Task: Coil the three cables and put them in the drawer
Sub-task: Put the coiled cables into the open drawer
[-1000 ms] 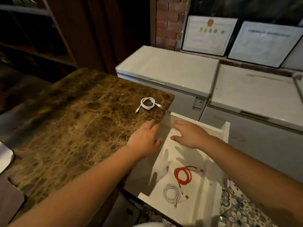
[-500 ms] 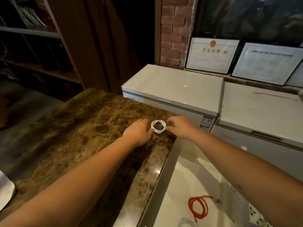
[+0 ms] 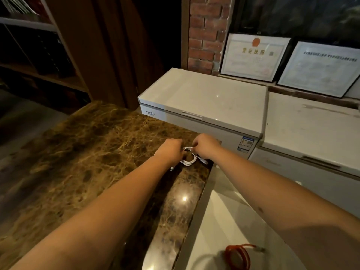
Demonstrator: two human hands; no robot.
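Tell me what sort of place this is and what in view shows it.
Probably a small shop or eatery, behind its counter. Two white chest freezers stand beside a marble counter, and framed certificates, apparently business licences, lean by a brick wall.

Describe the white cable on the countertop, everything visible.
The white cable is a thin, smooth, plastic-looking cord wound into a small round coil of several loops. It sits at the far corner of the brown marble countertop, beside the open drawer. The left hand grips its left side and the right hand pinches its top. Two connector ends stick out, lower left and lower right.
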